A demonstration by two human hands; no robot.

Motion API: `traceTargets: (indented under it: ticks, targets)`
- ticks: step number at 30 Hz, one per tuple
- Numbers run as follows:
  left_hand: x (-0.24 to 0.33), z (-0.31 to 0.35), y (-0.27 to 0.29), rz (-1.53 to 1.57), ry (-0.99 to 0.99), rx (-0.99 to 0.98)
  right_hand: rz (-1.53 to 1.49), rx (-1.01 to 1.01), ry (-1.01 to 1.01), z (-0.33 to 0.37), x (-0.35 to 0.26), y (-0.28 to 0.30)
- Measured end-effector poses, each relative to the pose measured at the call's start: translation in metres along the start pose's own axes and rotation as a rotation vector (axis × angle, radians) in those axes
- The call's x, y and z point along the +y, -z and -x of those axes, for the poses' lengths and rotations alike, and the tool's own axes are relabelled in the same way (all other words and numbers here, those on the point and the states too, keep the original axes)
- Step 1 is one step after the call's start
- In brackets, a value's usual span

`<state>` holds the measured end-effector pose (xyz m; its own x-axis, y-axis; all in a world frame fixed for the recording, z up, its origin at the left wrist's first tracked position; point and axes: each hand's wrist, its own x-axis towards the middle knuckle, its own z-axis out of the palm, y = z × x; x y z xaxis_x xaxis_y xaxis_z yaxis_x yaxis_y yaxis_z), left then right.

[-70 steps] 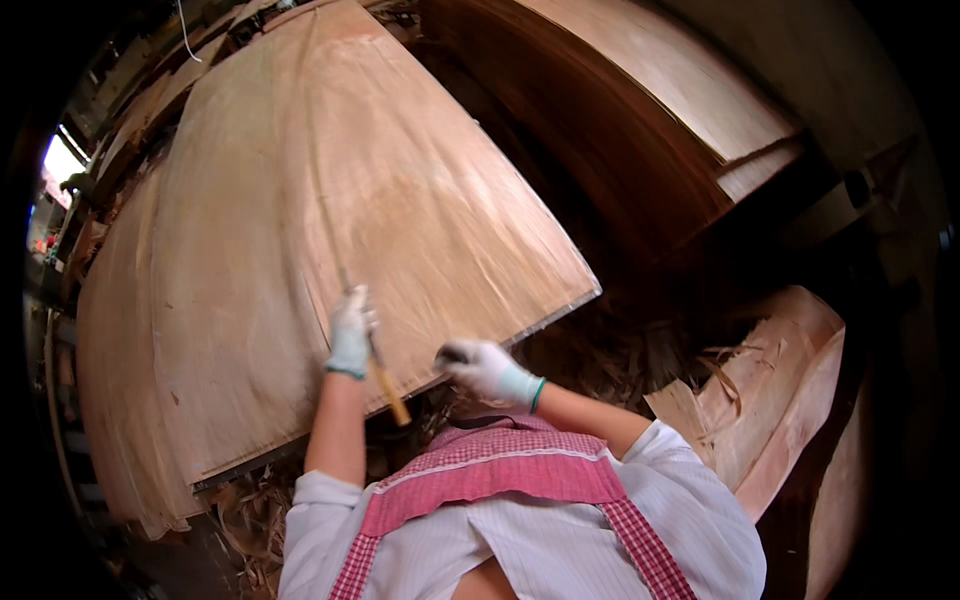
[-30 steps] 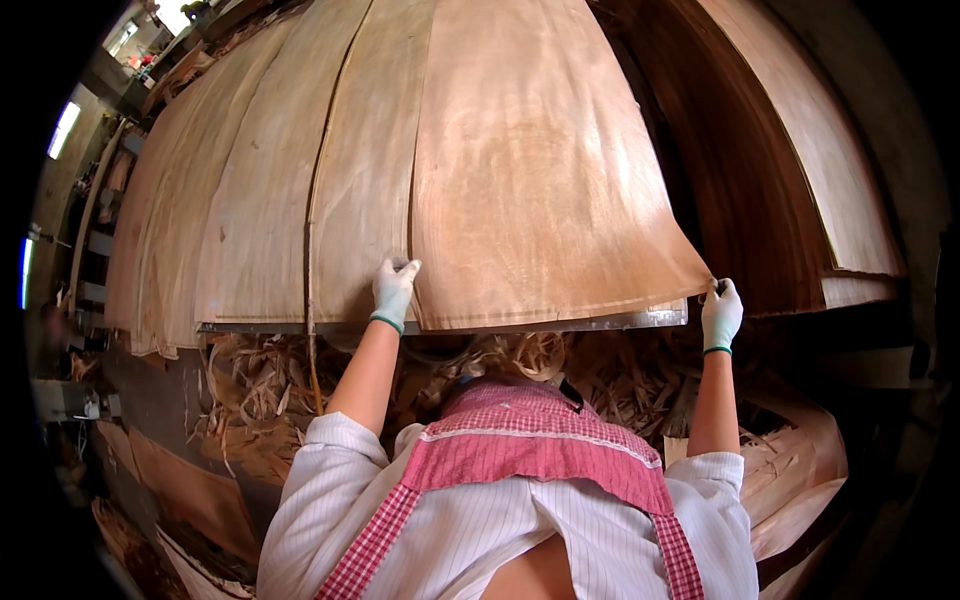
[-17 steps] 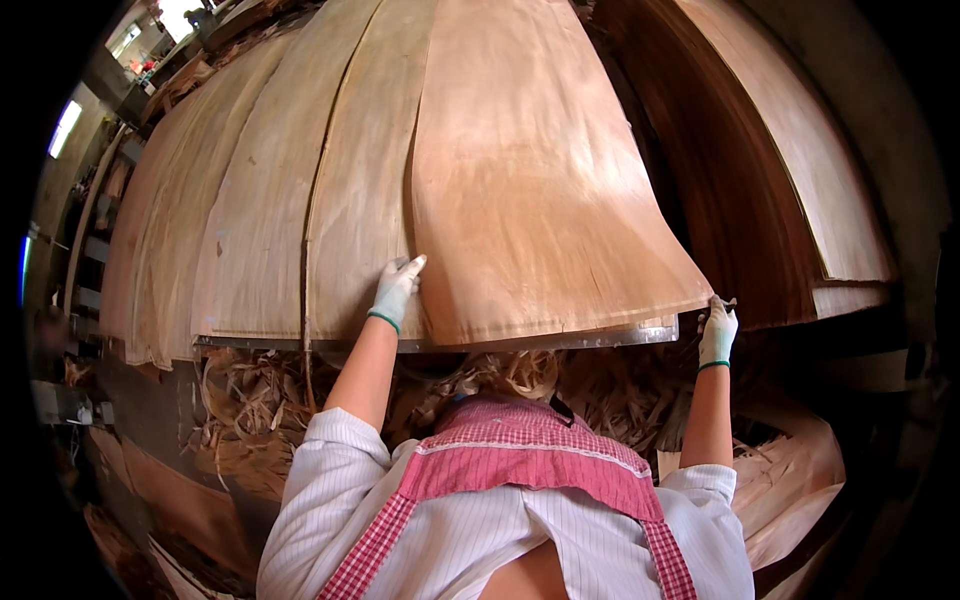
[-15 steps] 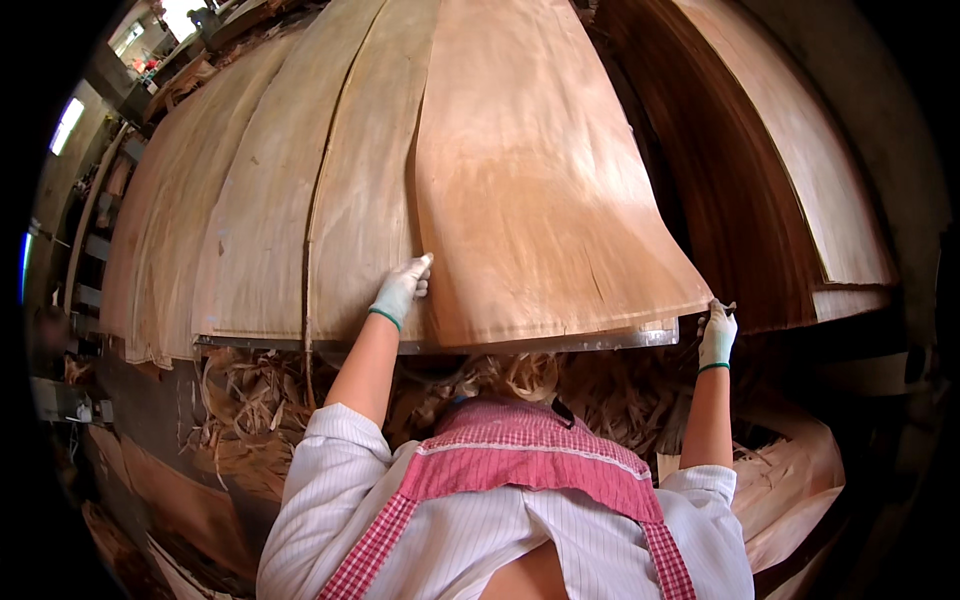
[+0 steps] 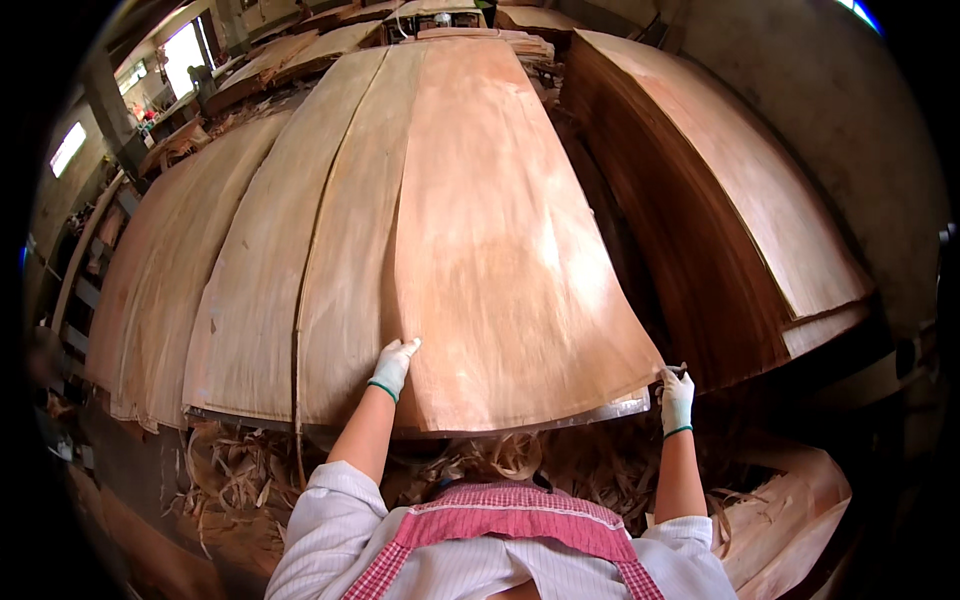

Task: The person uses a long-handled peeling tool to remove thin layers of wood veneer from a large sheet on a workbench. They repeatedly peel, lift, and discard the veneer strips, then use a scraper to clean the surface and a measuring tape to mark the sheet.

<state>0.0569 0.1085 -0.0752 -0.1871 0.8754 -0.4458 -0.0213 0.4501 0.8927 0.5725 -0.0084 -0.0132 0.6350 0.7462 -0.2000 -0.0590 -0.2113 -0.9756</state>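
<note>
A long, thin wood veneer sheet [image 5: 490,290], pinkish tan, lies over paler veneer sheets [image 5: 345,290] on a wide table. My left hand [image 5: 393,368], in a white glove with a green cuff, is closed on the sheet's left edge near its close end. My right hand [image 5: 677,402], gloved alike, is closed at the sheet's near right corner. A small dark object [image 5: 681,368] sticks out by the right fingertips; its kind cannot be made out. Between the hands, the near end of the sheet hangs slightly curved over the table's metal edge [image 5: 625,409].
To the right stands a tall stack of dark veneer [image 5: 690,230] with a paler sheet [image 5: 745,190] on top. Curled veneer scraps [image 5: 240,470] lie beneath the near edge. Further veneer stacks [image 5: 330,45] stand at the back, near a bright window [image 5: 183,60].
The view has tilted up, so the hands and sheets sit lower and the far end shows. Both hands keep their hold on the veneer sheet, which lies flatter on its right side.
</note>
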Motion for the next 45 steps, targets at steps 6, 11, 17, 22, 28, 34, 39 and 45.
traceTargets:
  ticks: [6,11,17,22,28,34,39,45]
  targets:
    - [0.002,-0.013,0.003,0.291,0.103,-0.051,-0.036,0.023,0.048,0.005,-0.059,-0.011]
    - [-0.007,-0.021,-0.019,0.003,-0.081,-0.077,0.016,0.054,0.007,0.009,-0.029,0.018]
    - [-0.038,-0.026,0.008,-0.079,-0.164,0.059,0.031,0.113,-0.009,0.019,0.107,0.011]
    - [-0.039,-0.025,0.012,0.034,-0.200,0.105,0.047,0.132,0.031,0.035,0.096,-0.009]
    - [-0.019,-0.041,-0.025,-0.084,-0.204,0.132,0.280,0.176,0.137,-0.015,0.098,0.005]
    - [-0.057,-0.034,-0.010,0.075,-0.263,0.158,0.144,0.174,0.029,-0.003,0.123,0.002]
    - [-0.016,-0.058,-0.022,-0.067,-0.251,0.127,0.386,0.227,0.123,-0.045,0.125,-0.005]
    - [0.000,-0.044,0.007,-0.025,-0.039,-0.062,0.094,0.073,-0.179,-0.032,0.119,-0.006]
